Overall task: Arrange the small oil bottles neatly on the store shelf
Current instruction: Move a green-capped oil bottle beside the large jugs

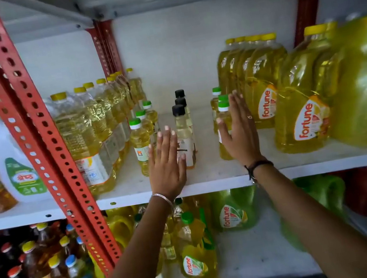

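Three rows of small oil bottles stand on the white shelf (209, 178). The left row of green-capped bottles (140, 141) runs front to back. A middle row of black-capped bottles (182, 124) stands beside it. A right row of green-capped bottles (222, 117) stands further right. My left hand (166, 161) is flat with fingers apart, between the left and middle rows, its fingers against the front black-capped bottle. My right hand (240, 131) is flat and upright against the right side of the right row, thumb across the front bottle.
Tall yellow-capped oil bottles (88, 136) crowd the left of the shelf beside a red perforated upright (36, 130). Large Fortune oil jugs (299, 106) fill the right. Bare shelf lies between the middle and right rows. More bottles stand on the lower shelf (197, 249).
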Action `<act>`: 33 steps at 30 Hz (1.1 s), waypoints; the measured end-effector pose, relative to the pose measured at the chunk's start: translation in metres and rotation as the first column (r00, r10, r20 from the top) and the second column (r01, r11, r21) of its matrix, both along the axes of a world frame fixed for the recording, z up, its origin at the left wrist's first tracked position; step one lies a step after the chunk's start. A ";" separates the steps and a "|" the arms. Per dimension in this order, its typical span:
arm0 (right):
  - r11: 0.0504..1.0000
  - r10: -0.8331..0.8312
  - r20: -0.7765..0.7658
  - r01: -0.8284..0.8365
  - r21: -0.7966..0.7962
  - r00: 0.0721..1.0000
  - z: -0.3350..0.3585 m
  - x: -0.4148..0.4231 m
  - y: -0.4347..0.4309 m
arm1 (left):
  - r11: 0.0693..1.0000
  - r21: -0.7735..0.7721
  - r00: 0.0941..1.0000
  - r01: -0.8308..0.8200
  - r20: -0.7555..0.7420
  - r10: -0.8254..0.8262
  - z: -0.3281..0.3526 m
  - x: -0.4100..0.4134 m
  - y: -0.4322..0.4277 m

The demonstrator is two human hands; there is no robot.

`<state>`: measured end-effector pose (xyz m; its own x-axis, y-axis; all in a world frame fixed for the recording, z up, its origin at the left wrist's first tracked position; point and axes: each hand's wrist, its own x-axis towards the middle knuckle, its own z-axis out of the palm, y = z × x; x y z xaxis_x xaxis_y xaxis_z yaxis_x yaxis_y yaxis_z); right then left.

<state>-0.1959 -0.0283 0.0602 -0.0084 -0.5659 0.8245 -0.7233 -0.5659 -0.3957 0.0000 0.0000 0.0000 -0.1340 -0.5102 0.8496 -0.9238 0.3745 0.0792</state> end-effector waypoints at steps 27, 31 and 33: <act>0.880 0.077 0.531 -0.308 0.362 0.844 0.014 -0.017 -0.032 | 0.977 0.194 0.996 -0.091 0.000 0.092 -0.017 0.002 -0.005; 0.873 0.121 0.523 -0.342 0.349 0.843 0.015 -0.022 -0.030 | 0.978 0.190 0.996 -0.084 -0.009 0.087 -0.017 0.002 -0.005; 0.878 0.106 0.536 -0.331 0.345 0.838 0.017 -0.024 -0.032 | 0.979 0.186 0.996 -0.084 -0.012 0.088 -0.017 0.002 -0.005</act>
<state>-0.2204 -0.0604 0.0772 -0.1775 -0.8824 0.4358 -0.2468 -0.3887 -0.8877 0.0020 -0.0050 -0.0174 -0.0665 -0.6674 0.7418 -0.9495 0.2709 0.1586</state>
